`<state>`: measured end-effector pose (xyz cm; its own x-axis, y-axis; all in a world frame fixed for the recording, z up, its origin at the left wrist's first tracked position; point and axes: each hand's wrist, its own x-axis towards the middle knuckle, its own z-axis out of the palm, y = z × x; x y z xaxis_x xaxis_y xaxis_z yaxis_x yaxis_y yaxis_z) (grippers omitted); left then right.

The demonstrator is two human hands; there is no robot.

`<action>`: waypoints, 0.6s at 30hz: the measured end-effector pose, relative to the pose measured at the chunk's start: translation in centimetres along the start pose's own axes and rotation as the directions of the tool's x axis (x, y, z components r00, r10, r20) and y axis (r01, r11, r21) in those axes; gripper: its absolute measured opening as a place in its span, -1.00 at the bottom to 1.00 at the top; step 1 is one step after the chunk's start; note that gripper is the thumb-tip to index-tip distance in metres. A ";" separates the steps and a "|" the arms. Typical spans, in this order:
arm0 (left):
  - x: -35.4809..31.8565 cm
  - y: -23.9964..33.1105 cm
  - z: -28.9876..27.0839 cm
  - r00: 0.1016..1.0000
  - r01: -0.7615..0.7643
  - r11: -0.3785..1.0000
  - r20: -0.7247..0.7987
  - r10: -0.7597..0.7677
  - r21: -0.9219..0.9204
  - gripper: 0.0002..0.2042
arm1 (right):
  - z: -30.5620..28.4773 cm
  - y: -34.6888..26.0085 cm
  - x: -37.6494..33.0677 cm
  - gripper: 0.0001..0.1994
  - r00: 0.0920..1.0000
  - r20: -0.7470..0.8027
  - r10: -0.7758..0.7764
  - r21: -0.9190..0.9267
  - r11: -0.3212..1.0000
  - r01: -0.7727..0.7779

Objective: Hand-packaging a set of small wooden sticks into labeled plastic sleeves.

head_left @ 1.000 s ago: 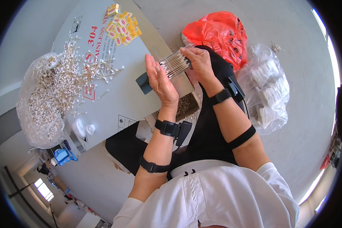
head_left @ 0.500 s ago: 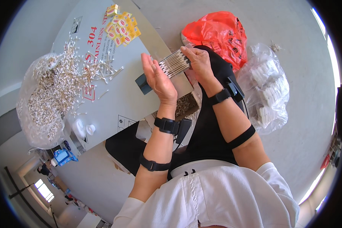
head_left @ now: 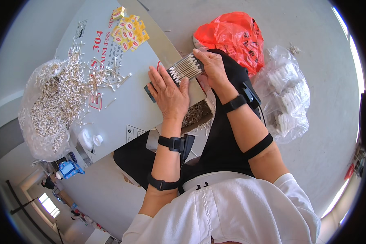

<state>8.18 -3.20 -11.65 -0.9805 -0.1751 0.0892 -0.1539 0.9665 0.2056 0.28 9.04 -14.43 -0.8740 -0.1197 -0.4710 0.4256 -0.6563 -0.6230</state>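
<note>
A flat pack of cotton swabs [head_left: 185, 69], its sticks lying side by side with white tips, is tilted above the table's right edge. Clear plastic seems to surround it, over something dark. My right hand [head_left: 214, 68] pinches the far right end between thumb and fingers. Against the near left end lies my left hand [head_left: 168, 95], back upward, fingers stretched out and thumb toward the tips. A dark flat piece [head_left: 150, 93] shows partly under that hand. Below both hands, an open cardboard box [head_left: 209, 114] holds many loose swabs.
On the grey table [head_left: 122, 105] a clear bag [head_left: 26, 118] spills a heap of swabs. Small yellow packets [head_left: 130, 32] lie at the far end, and a white plastic piece [head_left: 85, 139] nearer. A red bag [head_left: 232, 34] and a clear bag of white packs [head_left: 286, 97] sit right.
My left hand has turned from palm-up and raised to back-up, with its fingers laid at the pack's left end. My right hand keeps its pinch almost in place.
</note>
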 end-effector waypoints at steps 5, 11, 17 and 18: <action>0.3 0.6 0.0 0.997 -0.039 0.998 0.068 0.035 0.056 -0.19 | 0.0 0.2 0.1 -0.77 0.999 0.016 -0.049 -0.062 0.997 0.050; 0.3 0.9 0.0 0.995 -0.051 0.995 0.084 0.044 0.087 -0.16 | -0.5 0.6 0.2 -0.76 0.987 0.033 -0.159 -0.224 0.961 0.162; 0.2 0.7 -0.1 0.999 -0.020 0.999 0.027 0.019 0.028 -0.15 | -0.5 0.8 -0.2 -0.73 0.998 -0.021 -0.067 -0.178 0.982 0.062; 0.2 0.8 0.0 0.999 -0.022 0.999 0.026 0.021 0.026 -0.15 | -0.9 0.9 -0.1 -0.73 0.999 -0.026 -0.037 -0.202 0.979 0.031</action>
<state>7.83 -2.46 -11.43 -0.9864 -0.1497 0.0677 -0.1357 0.9746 0.1782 0.99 9.09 -15.51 -0.8828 -0.0760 -0.4636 0.4370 -0.4954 -0.7508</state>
